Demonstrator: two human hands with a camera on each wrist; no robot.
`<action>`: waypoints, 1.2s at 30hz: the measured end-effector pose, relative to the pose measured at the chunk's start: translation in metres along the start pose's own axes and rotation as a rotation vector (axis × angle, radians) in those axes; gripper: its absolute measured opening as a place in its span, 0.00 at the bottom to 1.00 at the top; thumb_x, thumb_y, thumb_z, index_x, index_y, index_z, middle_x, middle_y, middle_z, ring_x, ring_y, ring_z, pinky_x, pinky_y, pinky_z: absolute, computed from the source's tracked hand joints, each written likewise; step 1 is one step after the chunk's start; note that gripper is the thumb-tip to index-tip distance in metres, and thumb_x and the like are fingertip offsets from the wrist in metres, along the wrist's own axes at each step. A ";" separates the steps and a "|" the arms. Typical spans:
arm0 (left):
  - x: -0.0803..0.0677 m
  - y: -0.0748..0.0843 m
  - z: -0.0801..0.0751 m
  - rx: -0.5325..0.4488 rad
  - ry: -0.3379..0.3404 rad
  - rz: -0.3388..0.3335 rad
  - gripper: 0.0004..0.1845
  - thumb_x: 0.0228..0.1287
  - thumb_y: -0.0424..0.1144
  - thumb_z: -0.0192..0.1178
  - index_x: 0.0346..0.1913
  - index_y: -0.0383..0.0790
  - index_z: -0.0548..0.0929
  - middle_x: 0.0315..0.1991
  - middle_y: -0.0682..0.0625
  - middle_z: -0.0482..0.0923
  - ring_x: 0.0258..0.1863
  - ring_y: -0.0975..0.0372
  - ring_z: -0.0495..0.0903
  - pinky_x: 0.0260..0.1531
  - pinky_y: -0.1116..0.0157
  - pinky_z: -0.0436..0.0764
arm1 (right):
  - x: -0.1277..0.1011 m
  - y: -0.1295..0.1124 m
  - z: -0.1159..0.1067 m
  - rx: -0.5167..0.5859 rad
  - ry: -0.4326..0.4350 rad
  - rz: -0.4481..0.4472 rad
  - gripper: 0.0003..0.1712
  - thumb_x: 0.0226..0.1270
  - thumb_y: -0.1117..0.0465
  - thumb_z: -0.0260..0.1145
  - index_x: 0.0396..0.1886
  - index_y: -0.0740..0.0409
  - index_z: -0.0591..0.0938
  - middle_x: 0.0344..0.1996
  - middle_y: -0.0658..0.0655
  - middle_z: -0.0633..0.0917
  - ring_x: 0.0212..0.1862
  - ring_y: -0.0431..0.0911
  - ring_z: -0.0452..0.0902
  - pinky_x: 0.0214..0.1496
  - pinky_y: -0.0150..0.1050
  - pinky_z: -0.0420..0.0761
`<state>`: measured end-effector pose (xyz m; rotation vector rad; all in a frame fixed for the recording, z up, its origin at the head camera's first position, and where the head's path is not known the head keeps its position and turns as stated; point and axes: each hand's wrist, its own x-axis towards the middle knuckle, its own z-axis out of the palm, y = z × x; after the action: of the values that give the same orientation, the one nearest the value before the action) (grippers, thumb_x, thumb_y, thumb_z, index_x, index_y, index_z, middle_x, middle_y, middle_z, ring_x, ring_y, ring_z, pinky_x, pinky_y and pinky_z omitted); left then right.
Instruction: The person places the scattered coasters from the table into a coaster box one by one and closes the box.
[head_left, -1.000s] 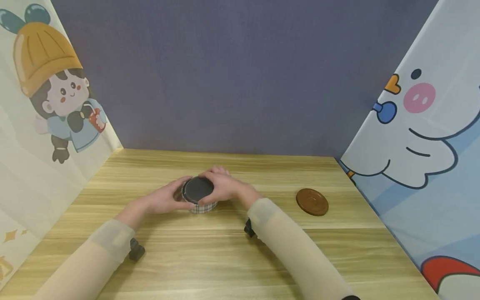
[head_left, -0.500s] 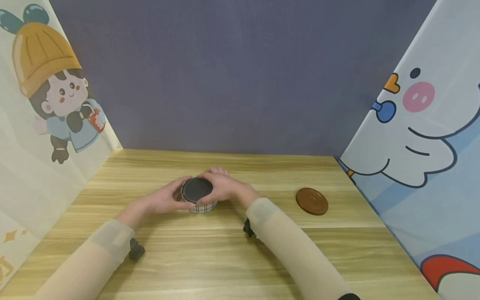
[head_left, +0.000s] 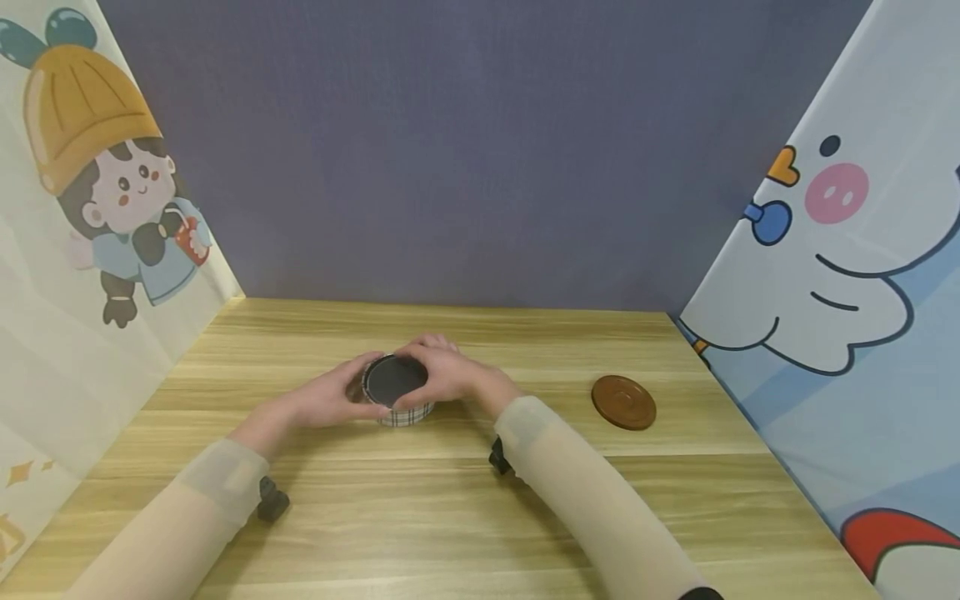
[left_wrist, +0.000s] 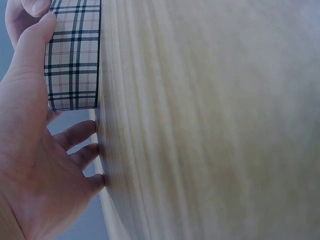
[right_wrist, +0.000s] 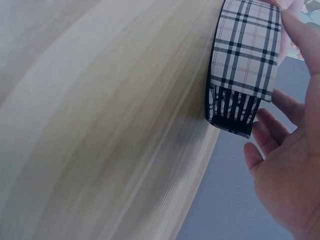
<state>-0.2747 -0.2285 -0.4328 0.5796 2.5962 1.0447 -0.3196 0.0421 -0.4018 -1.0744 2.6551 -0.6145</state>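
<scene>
A round coaster holder (head_left: pixel 393 380) with a black top and a white, black and red plaid side sits on the wooden table. My left hand (head_left: pixel 328 402) holds its left side, thumb at the near rim. Around the right side, my right hand (head_left: pixel 444 372) grips the rim with its thumb in front and its fingers behind. In the left wrist view the plaid side (left_wrist: pixel 75 57) appears unbroken. The right wrist view shows a gap in the wall of the holder (right_wrist: pixel 245 47), with several thin dark coaster edges (right_wrist: pixel 232 106) stacked inside.
A brown round disc (head_left: pixel 624 403) with a ringed centre lies flat on the table (head_left: pixel 420 517), right of my right hand. A dark grey panel (head_left: pixel 465 158) rises at the back. Cartoon-printed panels (head_left: pixel 832 283) stand at both sides.
</scene>
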 end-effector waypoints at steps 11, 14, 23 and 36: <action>-0.001 0.001 0.001 0.007 0.010 -0.011 0.61 0.67 0.65 0.75 0.91 0.50 0.50 0.87 0.32 0.55 0.82 0.33 0.63 0.77 0.29 0.66 | -0.025 0.018 -0.007 0.008 0.015 0.003 0.47 0.72 0.31 0.71 0.85 0.42 0.70 0.81 0.56 0.69 0.82 0.55 0.63 0.83 0.62 0.69; -0.001 0.000 0.001 0.006 0.016 -0.019 0.61 0.66 0.65 0.75 0.91 0.51 0.50 0.87 0.31 0.54 0.83 0.31 0.60 0.77 0.26 0.63 | -0.036 0.023 -0.010 0.005 0.019 0.013 0.46 0.74 0.33 0.70 0.85 0.41 0.69 0.81 0.57 0.68 0.83 0.56 0.63 0.84 0.62 0.69; -0.001 0.000 0.001 0.026 0.039 -0.015 0.63 0.64 0.65 0.77 0.90 0.48 0.51 0.87 0.28 0.53 0.84 0.29 0.56 0.80 0.26 0.57 | -0.071 0.037 -0.019 -0.027 0.001 0.008 0.44 0.77 0.38 0.71 0.85 0.48 0.70 0.79 0.59 0.71 0.82 0.57 0.65 0.84 0.61 0.68; -0.003 0.001 0.002 0.057 0.049 -0.013 0.63 0.64 0.66 0.77 0.90 0.47 0.52 0.86 0.29 0.55 0.84 0.29 0.57 0.80 0.26 0.57 | -0.126 0.059 -0.029 -0.043 -0.052 0.033 0.43 0.77 0.39 0.71 0.83 0.51 0.72 0.75 0.59 0.74 0.78 0.59 0.68 0.81 0.63 0.70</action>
<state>-0.2711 -0.2281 -0.4327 0.5559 2.6763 0.9964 -0.2764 0.1778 -0.3978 -1.0406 2.6478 -0.5181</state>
